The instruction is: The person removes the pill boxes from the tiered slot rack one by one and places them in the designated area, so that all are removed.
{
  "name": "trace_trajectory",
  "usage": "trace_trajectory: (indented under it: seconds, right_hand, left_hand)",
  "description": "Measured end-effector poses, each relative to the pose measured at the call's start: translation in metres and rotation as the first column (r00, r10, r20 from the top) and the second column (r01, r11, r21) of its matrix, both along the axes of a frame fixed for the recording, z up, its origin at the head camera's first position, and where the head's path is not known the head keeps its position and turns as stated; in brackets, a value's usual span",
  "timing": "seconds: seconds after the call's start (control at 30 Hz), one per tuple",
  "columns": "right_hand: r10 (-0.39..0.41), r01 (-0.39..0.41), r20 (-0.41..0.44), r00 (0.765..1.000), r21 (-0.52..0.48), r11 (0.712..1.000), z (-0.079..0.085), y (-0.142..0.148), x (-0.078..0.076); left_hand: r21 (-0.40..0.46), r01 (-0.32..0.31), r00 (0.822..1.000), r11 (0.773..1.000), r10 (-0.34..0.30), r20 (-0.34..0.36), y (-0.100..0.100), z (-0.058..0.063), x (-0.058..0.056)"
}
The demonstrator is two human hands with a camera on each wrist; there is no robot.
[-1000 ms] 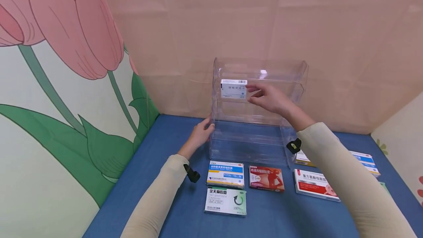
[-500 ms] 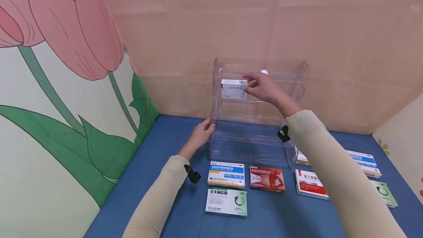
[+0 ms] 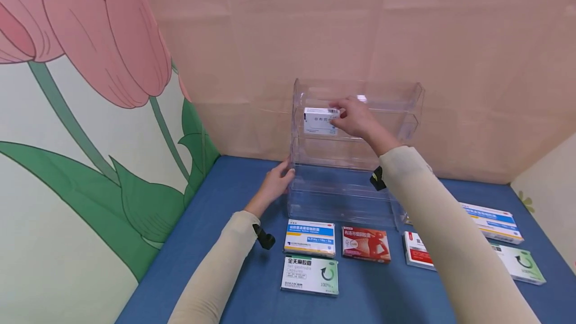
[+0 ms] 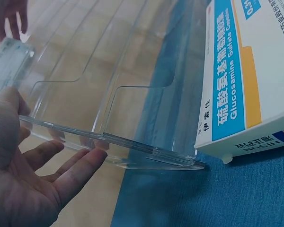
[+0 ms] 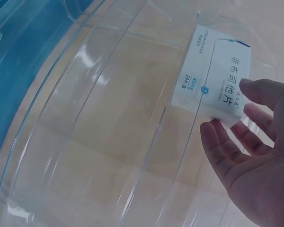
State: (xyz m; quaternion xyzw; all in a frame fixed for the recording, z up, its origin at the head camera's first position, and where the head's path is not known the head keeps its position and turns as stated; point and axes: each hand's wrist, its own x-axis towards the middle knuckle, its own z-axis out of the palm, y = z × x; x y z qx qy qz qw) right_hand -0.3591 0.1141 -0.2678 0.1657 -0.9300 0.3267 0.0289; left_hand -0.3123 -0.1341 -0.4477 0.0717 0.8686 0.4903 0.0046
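Observation:
A clear acrylic rack (image 3: 342, 204) with stacked tiers stands at the back of the blue table. A white medicine box (image 3: 318, 122) leans upright at the left of an upper tier. My right hand (image 3: 356, 118) pinches the box's right end, thumb on its printed front. In the right wrist view the thumb overlaps the edge of the medicine box (image 5: 217, 71), and the other fingers lie around its end. My left hand (image 3: 273, 184) holds the rack's left side; in the left wrist view the fingers (image 4: 83, 172) lie along the outside of the side panel.
Before the rack lie a blue-white box (image 3: 309, 238), a green-white box (image 3: 309, 276) and a red box (image 3: 366, 244). On the right, a red-white box (image 3: 418, 251), another blue-white box (image 3: 495, 221) and a green-white box (image 3: 519, 264) lie partly behind the right sleeve.
My right hand has moved left from just beside the medicine box onto its right end. The box stays where it was in the rack. My left hand keeps its place on the rack's side.

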Motion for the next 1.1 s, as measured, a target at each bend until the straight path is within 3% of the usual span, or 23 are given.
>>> trace_trajectory:
  seconds: [0.7,0.87,1.1]
  right_hand:
    - [-0.026,0.035,-0.110,0.994,0.077,0.996,-0.007,0.000,-0.002]
    - [-0.038,0.051,-0.174,0.984,0.071,0.996,-0.001,0.007,0.002]
    - [-0.061,0.068,-0.179,0.982,0.036,0.997,0.013,0.015,0.016]
  left_hand:
    - [-0.010,0.003,1.000,1.000,-0.003,0.006,0.005,-0.001,-0.001]
    - [-0.006,0.004,1.000,1.000,-0.004,0.003,0.007,-0.002,-0.002]
    - [0.000,0.018,1.000,1.000,-0.018,0.006,0.007,0.000,-0.005]
